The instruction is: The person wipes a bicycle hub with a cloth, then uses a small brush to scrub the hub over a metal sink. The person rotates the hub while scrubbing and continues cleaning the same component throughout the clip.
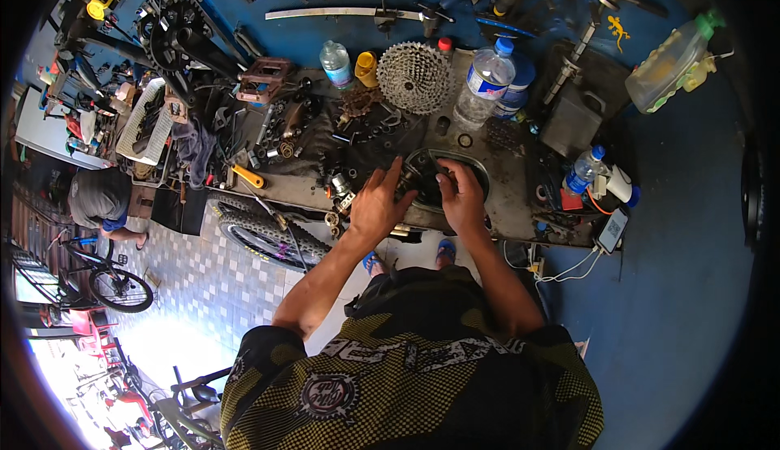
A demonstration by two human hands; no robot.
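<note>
My left hand (377, 208) is at the near edge of the workbench, fingers stretched forward and thumb apart, beside a dark part (420, 175) whose kind I cannot make out. Just right of that part, my right hand (464, 198) reaches over a dark oval tray (485, 175). Its fingers bend inward, with thumb and index close together; whatever they pinch is hidden or too small to name. A small black ring (465, 139) lies behind the tray. Left of my left hand sits a shiny metal component (341, 190).
A large bicycle cassette (415, 78) stands behind, beside a clear water bottle (485, 84). An orange-handled tool (248, 176) lies left. Below the bench edge is a bicycle tyre (258, 230). A phone (612, 231) with a white cable rests at right. Another person (99, 196) is far left.
</note>
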